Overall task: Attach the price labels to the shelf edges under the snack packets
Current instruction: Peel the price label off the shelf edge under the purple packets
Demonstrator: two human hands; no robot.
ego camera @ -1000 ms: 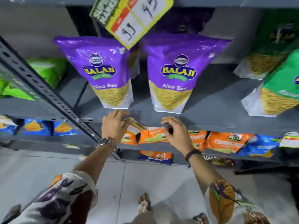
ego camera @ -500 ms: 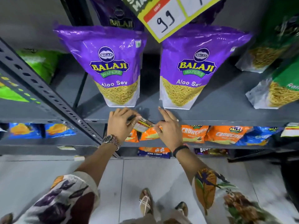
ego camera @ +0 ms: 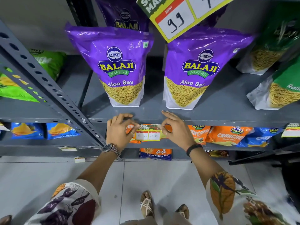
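The small rectangular paper price label (ego camera: 148, 132), with a green and red printed header above two white handwritten price boxes, sits flat against the front edge of the grey metal shelf (ego camera: 227, 121), below the gap between the two purple Aloo Sev packets. Its long axis runs level along the shelf edge, its printed face turned outward toward the person and its header uppermost, so the text reads upright from the aisle.

The left hand (ego camera: 119, 130) pinches the label's left end between thumb and forefinger; the right hand (ego camera: 174, 129) pinches the right end the same way, its other fingers spread and raised. Both grips are closed on the label, which spans the space between them.

By my reading, this label is being aligned or pressed on, not yet let go, so the fixing is near its end but unfinished. Whether its back has bonded to the metal cannot be told.

Just above the grips stand the left purple foil packet (ego camera: 118, 67) and the right purple foil packet (ego camera: 199, 69). Further up hangs a large yellow-bordered price card (ego camera: 177, 18) marked 99, already in place. Far right of the grips, another small label (ego camera: 291, 129) shows at the same edge. The stretch under the green packets (ego camera: 284, 88) shows no label that I can make out, so more probably remain.
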